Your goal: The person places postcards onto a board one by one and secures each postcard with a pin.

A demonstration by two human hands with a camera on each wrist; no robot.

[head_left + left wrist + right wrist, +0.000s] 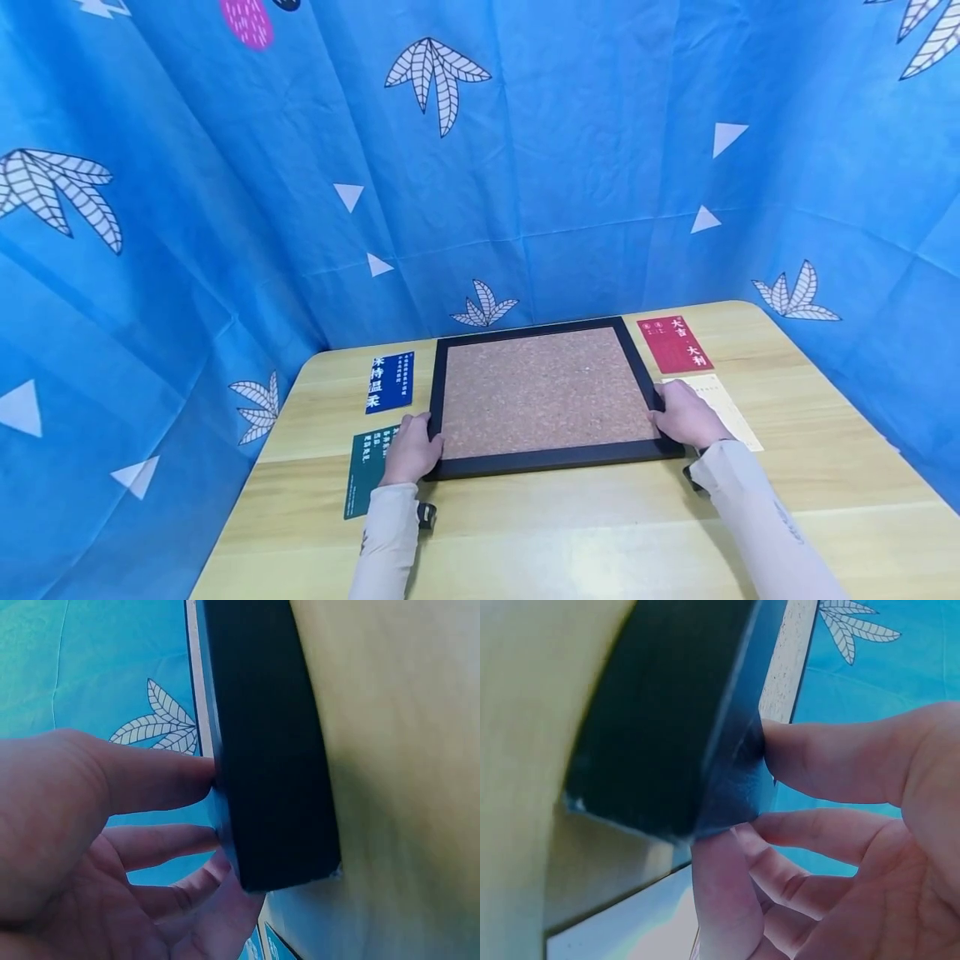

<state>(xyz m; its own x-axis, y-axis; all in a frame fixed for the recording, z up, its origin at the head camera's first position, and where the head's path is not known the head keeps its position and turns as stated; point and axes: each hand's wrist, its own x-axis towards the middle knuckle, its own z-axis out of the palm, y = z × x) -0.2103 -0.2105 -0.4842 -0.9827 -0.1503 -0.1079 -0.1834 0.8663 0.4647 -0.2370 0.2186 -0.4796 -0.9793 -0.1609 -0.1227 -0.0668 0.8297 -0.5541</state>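
A black-framed cork board (547, 392) lies on the wooden table, its frame seen close up in the left wrist view (274, 750) and the right wrist view (664, 720). My left hand (411, 450) grips the near left corner, thumb on the frame's inner side and fingers around the outer edge. At the near right corner my right hand (688, 414) holds the frame, thumb on top and fingers curled at the side. The fingertips behind the frame are partly hidden in both wrist views.
Left of the board lie a blue card (390, 383) and a green card (363, 475), the latter partly under my left hand. A red card (675, 343) and a cream card (723, 408) lie on the right. Blue patterned cloth (570, 167) hangs behind the table (555, 542).
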